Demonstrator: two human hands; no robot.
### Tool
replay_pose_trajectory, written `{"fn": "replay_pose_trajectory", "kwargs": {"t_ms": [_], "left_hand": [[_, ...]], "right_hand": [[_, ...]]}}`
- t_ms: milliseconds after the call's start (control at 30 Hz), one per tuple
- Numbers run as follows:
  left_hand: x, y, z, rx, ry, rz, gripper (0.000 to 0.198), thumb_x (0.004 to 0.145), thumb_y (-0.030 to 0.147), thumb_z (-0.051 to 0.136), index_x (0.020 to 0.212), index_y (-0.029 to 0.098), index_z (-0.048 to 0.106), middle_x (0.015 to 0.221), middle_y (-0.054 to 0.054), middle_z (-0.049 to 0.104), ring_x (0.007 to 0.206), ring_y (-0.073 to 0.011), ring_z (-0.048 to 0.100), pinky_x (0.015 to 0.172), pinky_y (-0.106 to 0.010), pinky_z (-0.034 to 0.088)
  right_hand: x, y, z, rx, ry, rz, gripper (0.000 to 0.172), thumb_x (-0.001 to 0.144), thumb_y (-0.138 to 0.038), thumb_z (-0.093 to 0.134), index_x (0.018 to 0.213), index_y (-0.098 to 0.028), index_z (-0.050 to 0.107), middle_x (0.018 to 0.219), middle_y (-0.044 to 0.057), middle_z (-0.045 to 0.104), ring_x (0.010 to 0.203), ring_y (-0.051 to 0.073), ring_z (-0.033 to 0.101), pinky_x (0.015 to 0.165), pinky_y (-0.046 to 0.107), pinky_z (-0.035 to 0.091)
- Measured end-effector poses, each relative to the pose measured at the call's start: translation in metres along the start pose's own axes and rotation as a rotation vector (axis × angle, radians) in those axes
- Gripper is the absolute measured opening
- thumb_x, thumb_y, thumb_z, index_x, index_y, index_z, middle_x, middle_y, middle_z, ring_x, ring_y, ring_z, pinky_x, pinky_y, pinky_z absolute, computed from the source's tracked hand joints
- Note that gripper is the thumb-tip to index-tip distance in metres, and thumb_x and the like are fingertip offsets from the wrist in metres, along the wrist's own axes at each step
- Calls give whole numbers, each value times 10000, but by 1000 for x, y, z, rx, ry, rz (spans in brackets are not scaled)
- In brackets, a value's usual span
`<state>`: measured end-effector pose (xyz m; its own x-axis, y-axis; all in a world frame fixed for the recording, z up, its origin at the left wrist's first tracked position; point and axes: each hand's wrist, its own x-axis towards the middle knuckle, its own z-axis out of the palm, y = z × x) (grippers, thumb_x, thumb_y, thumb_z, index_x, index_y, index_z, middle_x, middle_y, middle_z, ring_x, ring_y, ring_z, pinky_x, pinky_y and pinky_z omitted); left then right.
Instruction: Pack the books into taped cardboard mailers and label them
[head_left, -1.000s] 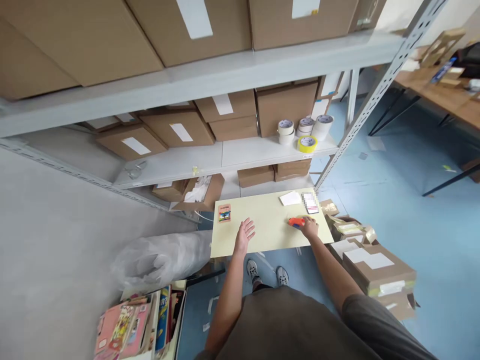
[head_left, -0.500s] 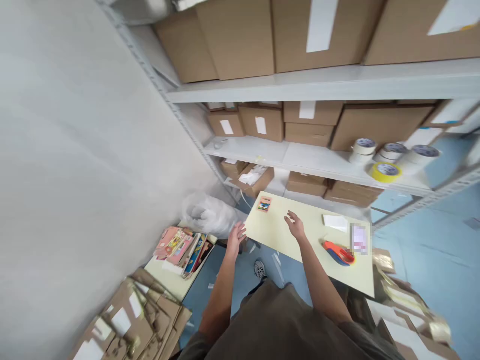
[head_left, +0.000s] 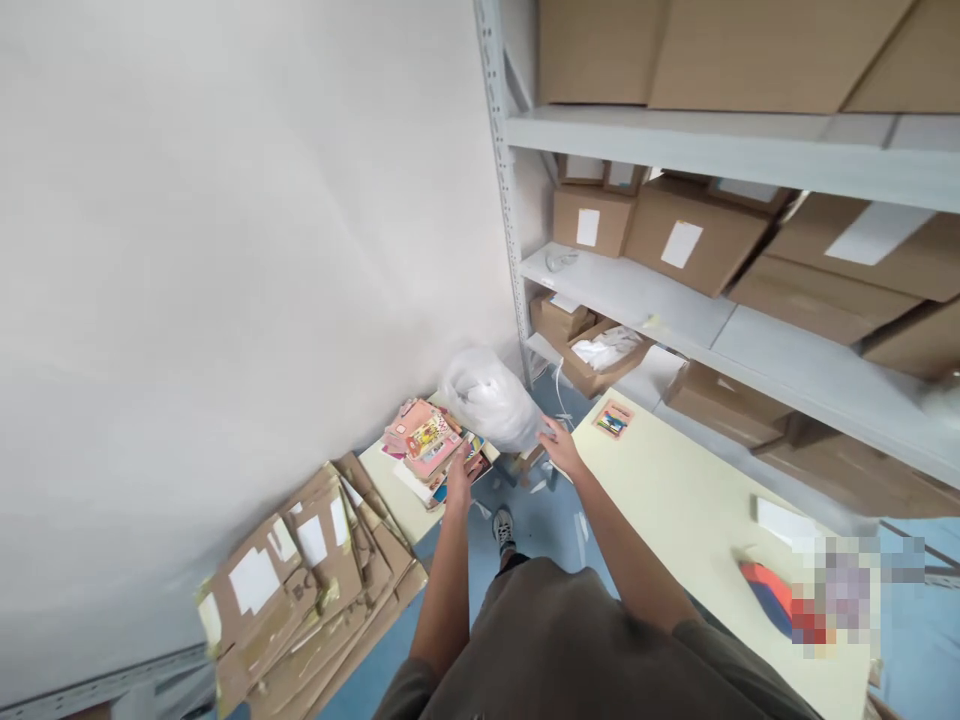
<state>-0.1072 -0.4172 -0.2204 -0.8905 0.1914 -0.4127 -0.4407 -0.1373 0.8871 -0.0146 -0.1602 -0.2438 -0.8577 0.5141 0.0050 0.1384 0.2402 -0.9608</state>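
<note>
So, nearest stuff first: flattened cardboard (head_left: 319,565) was piled up near left, and over near right an orange-and-blue tool (head_left: 769,590), maybe a tape dispenser, lay on the main bench (head_left: 675,490). A second ago the right hand was on that tool; now both hands were off it and had swung left, so the action was over at the books and plastic.

The left hand (head_left: 458,482) was at the near right edge of a messy pile of books (head_left: 431,445) on a smaller bench (head_left: 401,508) to the left. Couldn't tell if its fingers had hold of anything. The right hand (head_left: 561,447) had its fingers loosely apart by the near right end of a cloudy plastic roll (head_left: 491,400); touching or just beside, no idea.

The roll sat just right of and beyond the books, its long axis slanting from far left to near right, hollow end facing far left. The books lay too jumbled for one clear direction.

Farther right were a small colourful card (head_left: 613,420) and, beyond it, the metal shelf (head_left: 630,290) with boxes (head_left: 592,222).
</note>
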Motion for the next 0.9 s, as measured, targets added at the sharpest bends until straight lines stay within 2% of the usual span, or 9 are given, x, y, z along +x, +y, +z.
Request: {"fn": "replay_pose_trajectory", "kwargs": {"t_ms": [267, 400, 533, 667, 733, 800, 900], "left_hand": [[123, 41, -11, 3, -102, -36, 521, 943, 597, 689, 1364, 291, 694, 1570, -106, 585, 1419, -308, 572, 1177, -497, 481], [179, 46, -9, 4, -164, -58, 557, 936, 588, 698, 1380, 253, 689, 1608, -122, 545, 1420, -310, 566, 1188, -483, 458], [233, 28, 3, -15, -188, -124, 545, 906, 534, 732, 1360, 235, 695, 1594, -147, 548, 1416, -319, 562, 1170, -494, 449], [282, -3, 32, -40, -181, -298, 511, 871, 397, 756, 1347, 228, 683, 1548, -161, 579, 1363, -308, 593, 1155, -491, 447], [303, -21, 49, -109, -174, -337, 537, 884, 367, 732, 1399, 246, 643, 1555, -154, 569, 1330, -280, 611, 1152, -477, 448], [321, -38, 62, -158, -168, -353, 545, 906, 370, 707, 1432, 264, 615, 1529, -144, 587, 1310, -257, 617, 1157, -469, 440], [342, -63, 70, -140, -215, -327, 479, 963, 387, 661, 1424, 263, 620, 1441, -131, 646, 1297, -236, 607, 1172, -455, 422]], "right_hand": [[95, -8, 91, -50, -63, 93, 612, 915, -543, 655, 1474, -294, 644, 1560, 85, 604, 1408, 322, 599, 1114, 502, 565], [130, 2, 128, -73, -83, 149, 605, 916, -529, 657, 1474, -296, 640, 1576, 92, 586, 1403, 321, 602, 1091, 495, 575], [155, 23, 152, -106, -106, 219, 574, 912, -511, 665, 1443, -292, 660, 1578, 101, 583, 1420, 317, 586, 1086, 480, 578], [176, 52, 164, -151, -112, 283, 572, 918, -429, 639, 1462, -254, 643, 1630, 115, 526, 1487, 318, 520, 1139, 504, 541], [187, 68, 168, -168, -141, 306, 584, 911, -387, 633, 1478, -249, 628, 1652, 106, 500, 1529, 313, 469, 1187, 526, 500], [197, 85, 173, -175, -168, 315, 601, 895, -359, 646, 1489, -266, 618, 1660, 81, 493, 1564, 306, 419, 1241, 548, 438], [211, 108, 177, -176, -175, 305, 635, 883, -327, 654, 1515, -288, 598, 1676, 51, 473, 1597, 301, 360, 1289, 562, 366]]}}
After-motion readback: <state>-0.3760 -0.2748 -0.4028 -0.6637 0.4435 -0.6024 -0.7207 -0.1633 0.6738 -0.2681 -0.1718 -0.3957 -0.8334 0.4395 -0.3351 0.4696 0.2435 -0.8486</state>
